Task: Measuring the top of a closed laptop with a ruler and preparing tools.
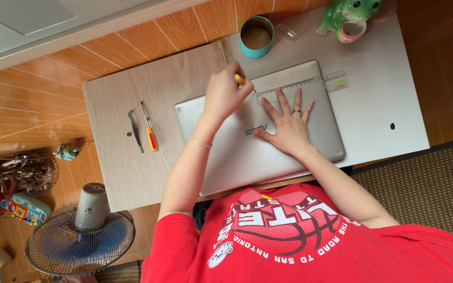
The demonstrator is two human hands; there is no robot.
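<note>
While left hand (225, 94) grips a small yellow-handled tool (240, 79), right hand (288, 121) lies flat, fingers spread, on the laptop (237, 152): rigid, smooth, likely slippery; hold by edges.

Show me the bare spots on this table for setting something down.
Bare: the table below the tweezers and screwdriver; right of the laptop around a small black screw. Crowded: far edge, with cup and frog figure.
</note>
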